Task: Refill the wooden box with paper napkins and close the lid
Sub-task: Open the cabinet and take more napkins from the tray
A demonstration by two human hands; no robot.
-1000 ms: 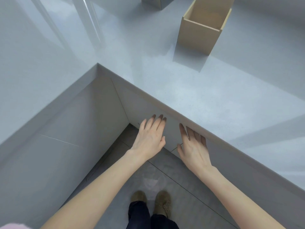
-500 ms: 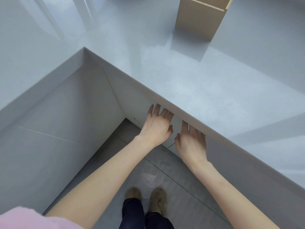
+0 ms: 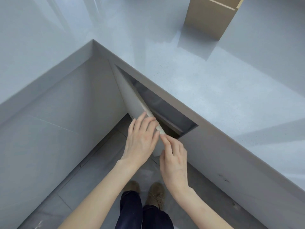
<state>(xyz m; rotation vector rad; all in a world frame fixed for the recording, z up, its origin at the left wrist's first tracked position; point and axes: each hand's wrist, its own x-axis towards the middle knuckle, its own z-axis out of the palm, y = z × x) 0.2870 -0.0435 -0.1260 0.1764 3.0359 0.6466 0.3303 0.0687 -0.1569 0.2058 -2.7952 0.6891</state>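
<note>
Seen from the head camera, a person stands in the inner corner of a pale grey L-shaped tabletop, looking down past both bare forearms to dark trousers and brown shoes on a grey tiled floor. A cabinet door below the tabletop stands partly swung out, its light wooden top edge showing, with a dark opening behind it. The left hand lies against the door's outer face, its fingers stretched up and curled over the top edge near the free corner. The right hand is just beside it, thumb and first fingers pinched at the door's free corner, the two hands nearly touching there. Whether the right fingers truly grip the edge or only rest against it cannot be told. The wooden box, plain and light brown, stands upright on the tabletop at the top right of the view, well apart from both hands and cut off by the frame, casting a soft reflection on the glossy surface. Its top is out of sight.
</note>
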